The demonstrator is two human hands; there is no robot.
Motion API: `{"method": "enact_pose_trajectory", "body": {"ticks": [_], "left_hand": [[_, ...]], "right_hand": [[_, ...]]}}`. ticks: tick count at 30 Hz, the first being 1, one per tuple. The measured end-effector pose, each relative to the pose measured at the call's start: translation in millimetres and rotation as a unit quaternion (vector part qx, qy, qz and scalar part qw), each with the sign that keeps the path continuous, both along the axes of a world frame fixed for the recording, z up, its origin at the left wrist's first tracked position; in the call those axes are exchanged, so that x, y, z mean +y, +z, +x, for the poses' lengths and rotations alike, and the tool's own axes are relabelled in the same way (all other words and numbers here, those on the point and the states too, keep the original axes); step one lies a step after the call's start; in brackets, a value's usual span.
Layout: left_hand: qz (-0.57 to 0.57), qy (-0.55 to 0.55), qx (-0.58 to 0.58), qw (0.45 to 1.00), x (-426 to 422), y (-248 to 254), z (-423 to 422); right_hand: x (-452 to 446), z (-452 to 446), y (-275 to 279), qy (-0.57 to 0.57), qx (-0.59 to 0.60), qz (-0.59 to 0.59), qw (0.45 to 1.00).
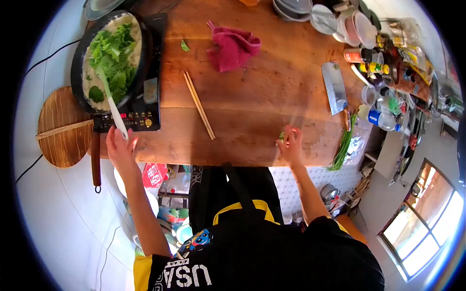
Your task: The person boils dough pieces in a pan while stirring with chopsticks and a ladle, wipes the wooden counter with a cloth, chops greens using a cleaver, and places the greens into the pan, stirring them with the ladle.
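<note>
My left hand (121,149) is at the end of a white-handled spatula (116,114), with its fingers and thumb around the handle. The spatula's far end reaches among green leaves (114,60) heaped in a dark pan (77,72), over a pale, thick food. Over the front part of the wooden table, my right hand (291,145) is closed in a pinch on a small piece of green leaf (281,136). Wooden chopsticks (199,104) lie between my two hands.
The pan stands on a black induction cooker (154,58), beside a round wooden lid (65,131). On the table (286,72) lie a dark red cloth (235,47), a leaf scrap (184,45), a cleaver (334,87) and green stalks (343,150). Bowls, jars and a bottle (383,120) crowd the right.
</note>
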State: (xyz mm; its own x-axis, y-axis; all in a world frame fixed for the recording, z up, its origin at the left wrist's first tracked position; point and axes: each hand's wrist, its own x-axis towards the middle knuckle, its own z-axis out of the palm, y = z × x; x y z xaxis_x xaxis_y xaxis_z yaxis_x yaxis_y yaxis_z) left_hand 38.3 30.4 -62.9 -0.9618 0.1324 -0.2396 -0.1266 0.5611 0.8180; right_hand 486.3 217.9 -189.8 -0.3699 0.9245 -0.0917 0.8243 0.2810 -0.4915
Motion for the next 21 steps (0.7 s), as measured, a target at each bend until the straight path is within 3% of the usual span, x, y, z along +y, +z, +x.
{"method": "enact_pose_trajectory", "body": {"ticks": [2,4,6,7,9,10,11,12,13,16,17,19,20,21], "left_hand": [[0.248,0.074,-0.224,0.94,12.6,3.8,0.6],[0.273,0.037,-0.253,0.928,7.6,-5.5,-11.7],[0.292,-0.002,-0.303,0.907,11.6,-9.8,-19.0],[0.298,-0.002,-0.286,0.911,16.2,-5.4,-18.7],[0.109,0.012,-0.257,0.96,20.3,4.8,-21.3],[-0.061,-0.055,-0.101,0.992,16.8,0.8,-26.1],[-0.238,-0.109,0.053,0.964,14.0,1.9,-28.8],[-0.312,-0.086,0.178,0.929,27.6,29.4,-16.1],[-0.274,-0.049,0.205,0.938,30.6,42.0,-20.1],[-0.014,-0.127,0.147,0.981,40.6,49.1,-68.2],[0.062,-0.173,0.142,0.973,50.8,50.3,-83.5],[-0.055,-0.259,0.155,0.952,46.8,9.6,-116.5],[-0.121,-0.269,0.166,0.941,41.3,-0.9,-123.4],[-0.117,-0.263,0.164,0.944,33.0,4.5,-126.3]], "right_hand": [[-7.0,-5.1,12.1,0.056,0.049,0.055,0.996],[-6.6,-8.6,28.1,0.099,0.003,-0.048,0.994],[-7.1,1.7,18.3,0.112,0.016,-0.072,0.991],[-5.6,4.3,14.5,0.129,0.019,-0.096,0.987],[-5.6,4.4,12.8,0.099,0.029,-0.136,0.985],[-4.3,4.8,7.3,0.103,0.03,-0.131,0.985],[-3.0,4.4,1.4,0.108,0.03,-0.128,0.985],[-1.9,5.9,-0.6,0.125,0.0,-0.101,0.987],[3.9,-6.8,5.1,0.136,-0.033,-0.07,0.988],[10.8,-91.6,44.9,0.102,0.028,-0.029,0.994],[11.1,-150.6,77.2,0.117,0.14,-0.041,0.982],[7.6,-278.1,136.6,0.183,0.299,-0.053,0.935],[2.1,-328.7,157.9,0.201,0.295,-0.143,0.923],[-0.6,-380.4,154.7,0.285,0.327,0.034,0.9]]}}
